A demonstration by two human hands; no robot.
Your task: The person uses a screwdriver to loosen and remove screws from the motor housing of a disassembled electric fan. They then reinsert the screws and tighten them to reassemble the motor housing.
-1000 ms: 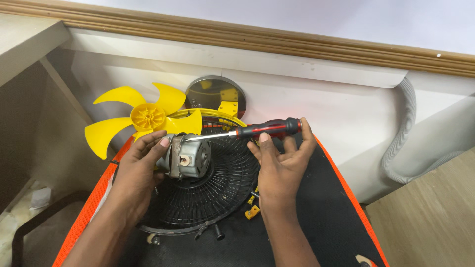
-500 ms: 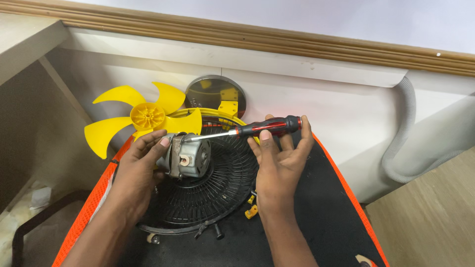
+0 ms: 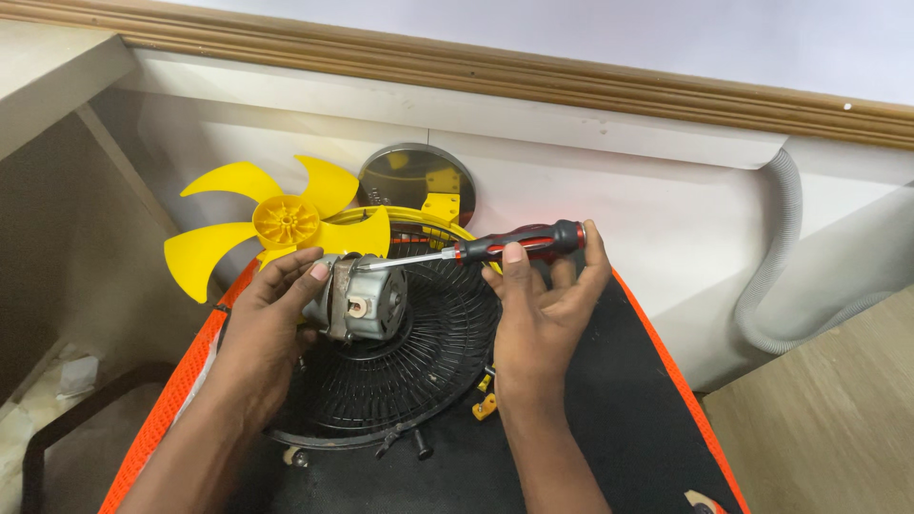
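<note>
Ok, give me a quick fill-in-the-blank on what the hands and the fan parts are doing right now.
1. The right hand holds a red and black ____ by its handle.
2. The left hand grips the grey ____, which sits over the black fan grille.
3. The fan blade lying behind the left hand is ____ in colour.
4. The screwdriver's tip points toward the ____ hand.

Missing words: screwdriver; motor; yellow; left
</note>
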